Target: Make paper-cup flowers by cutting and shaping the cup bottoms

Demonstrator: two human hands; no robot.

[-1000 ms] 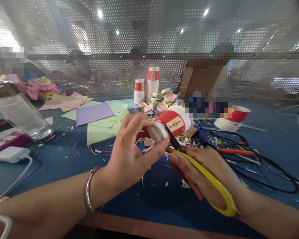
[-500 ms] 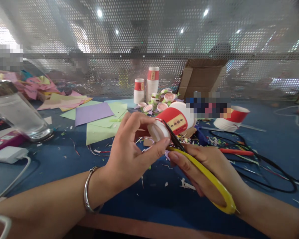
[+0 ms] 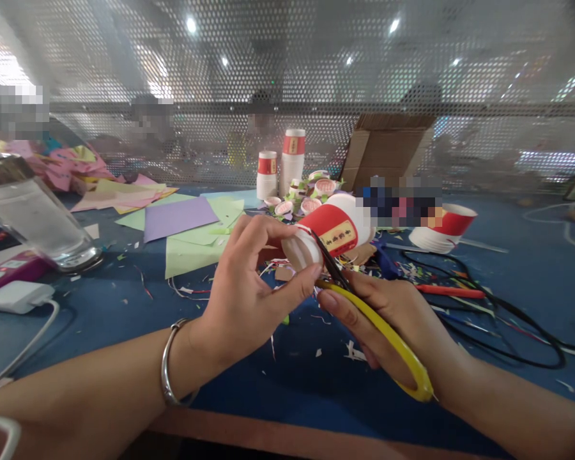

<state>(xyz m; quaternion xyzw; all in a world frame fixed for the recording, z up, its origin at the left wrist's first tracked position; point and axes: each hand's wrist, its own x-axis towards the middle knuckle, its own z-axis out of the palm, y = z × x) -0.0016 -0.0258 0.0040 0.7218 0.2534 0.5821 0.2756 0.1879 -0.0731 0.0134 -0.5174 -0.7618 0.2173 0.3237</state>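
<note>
My left hand (image 3: 249, 287) pinches a white round paper cup piece (image 3: 303, 250) between its thumb and fingers. In my right hand (image 3: 388, 313) is a pair of scissors (image 3: 393, 338) with yellow handles and dark blades. The blades lie against the right edge of the cup piece, close to my left thumb. Just behind the blades, a red and white paper cup (image 3: 340, 230) lies tilted on its side; whether it touches the cup piece cannot be seen. Small paper scraps (image 3: 354, 351) are scattered below my hands.
Paper cup stacks (image 3: 293, 166) stand at the back beside small round cut pieces (image 3: 311, 206). Coloured paper sheets (image 3: 182, 217) and a glass of water (image 3: 52, 217) are at left. Another cup stack (image 3: 443, 229), a red pen-like stick (image 3: 453, 291) and black cord (image 3: 522, 306) lie right.
My right hand and the scissors have shifted slightly left, and the yellow handles sit a little closer together. My left hand still grips the cup piece, almost unmoved.
</note>
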